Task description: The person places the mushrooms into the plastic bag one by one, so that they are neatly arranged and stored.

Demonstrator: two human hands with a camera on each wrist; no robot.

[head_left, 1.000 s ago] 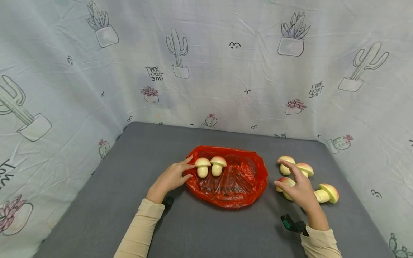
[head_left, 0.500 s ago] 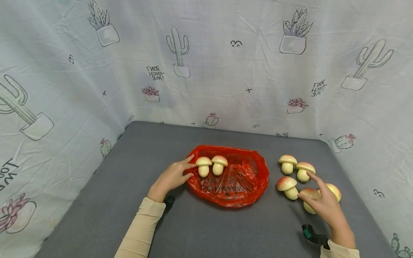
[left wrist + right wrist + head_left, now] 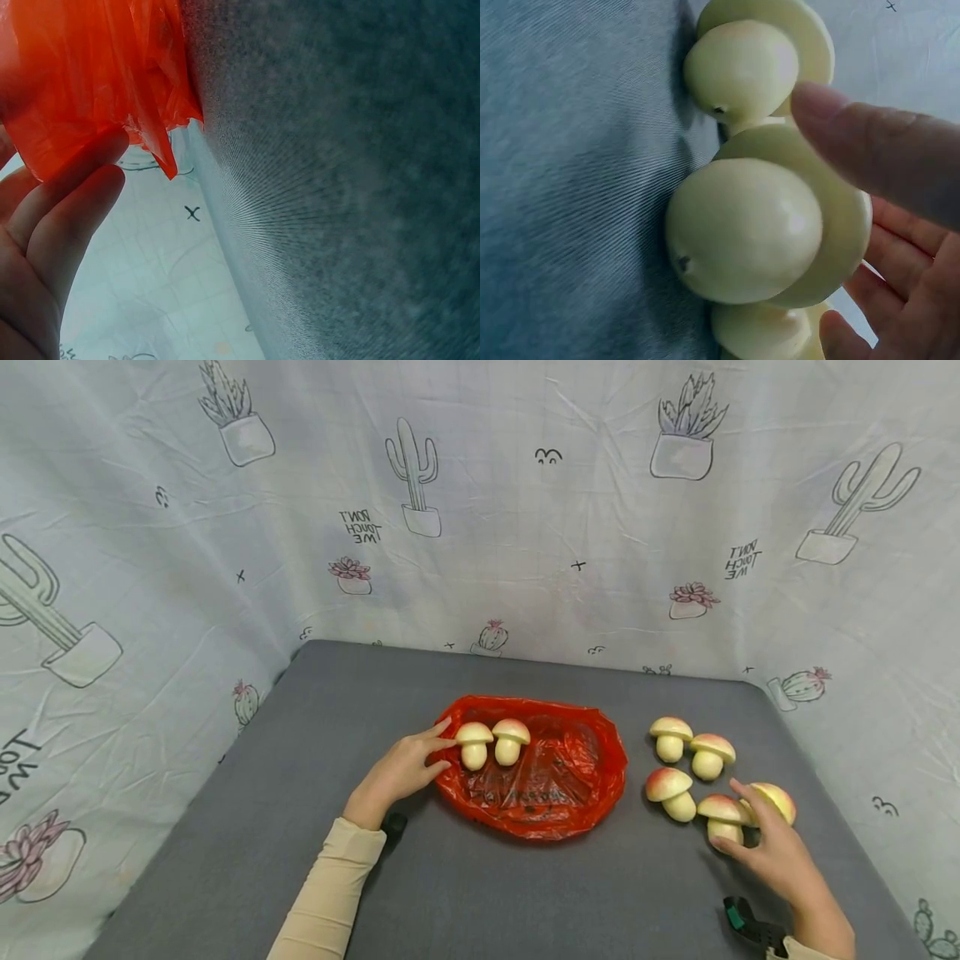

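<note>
- The left hand (image 3: 401, 772) is at the left rim of a red plastic bag (image 3: 551, 777); its fingers are spread and fairly straight, touching the plastic rather than curled round it.
- Two toy mushrooms (image 3: 474, 747) lie side by side in the left part of the bag, caps toward the far side; dark print shows on the plastic nearer the person.
- The right hand (image 3: 780, 856) reaches round a red-and-yellow mushroom (image 3: 723, 821) on the worktop (image 3: 540, 902), to the right of the bag; thumb and fingers stand well apart on either side of it, not closed on it, and whether they touch it I cannot tell.
- In the right wrist view this mushroom lies with the rounded end of its stem toward the camera.
- Just right of it is a yellower mushroom (image 3: 776, 802), partly hidden by the hand.
- Three more mushrooms (image 3: 671, 793) lie between there and the bag's right side and farther back.
- Behind the worktop hangs a pale cloth (image 3: 495, 460) printed with potted cacti.
- Beige sleeves (image 3: 330, 877) cover the forearms.
</note>
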